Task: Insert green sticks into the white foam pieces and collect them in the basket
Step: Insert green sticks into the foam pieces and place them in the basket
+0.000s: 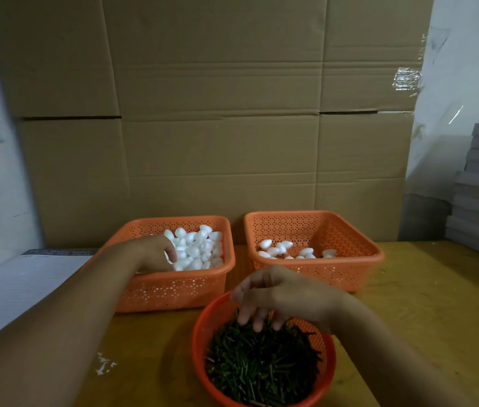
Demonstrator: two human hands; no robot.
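Orange baskets: two square (173, 286) (314, 268), one round (200, 342). Your left grip (156, 254) curls among foam pieces (200, 248); whether it holds one, unclear. Your right grip (276, 298) fingers green sticks (261, 368), clamping none.

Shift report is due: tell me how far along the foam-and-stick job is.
Done: a few foam pieces lie in the right basket. In hand: left hand reaches into the fuller left basket; right hand dips into the green sticks. Left: most of the foam pile.
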